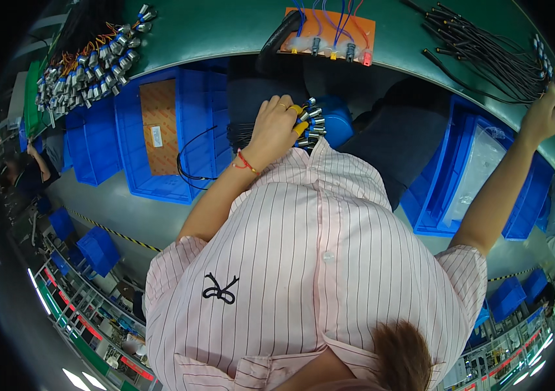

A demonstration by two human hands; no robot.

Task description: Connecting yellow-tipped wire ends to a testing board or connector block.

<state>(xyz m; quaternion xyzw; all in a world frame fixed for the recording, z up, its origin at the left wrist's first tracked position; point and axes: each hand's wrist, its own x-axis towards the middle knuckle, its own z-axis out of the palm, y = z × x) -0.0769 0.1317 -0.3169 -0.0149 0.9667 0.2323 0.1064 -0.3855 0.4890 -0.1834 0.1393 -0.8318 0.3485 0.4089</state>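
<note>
My left hand [276, 125], with yellow covers on some fingers, is closed round a bundle of black cables in my lap. Their silver connectors with blue rings [315, 122] stick out past my fingertips, and the black cable lengths [241, 135] trail out on the other side. At the far right of the bench, my right hand [546, 112] has its fingers closed at the end of a pile of black cables [486, 55]. A yellow cover shows on one of its fingers. How many cables it grips is hidden.
An orange board [329, 36] with coloured wires and sockets lies on the green bench [206, 29]. Many silver connectors [88, 75] are heaped at the left. Blue bins [193, 153] stand below the bench on the left, with another blue bin [430, 189] on the right.
</note>
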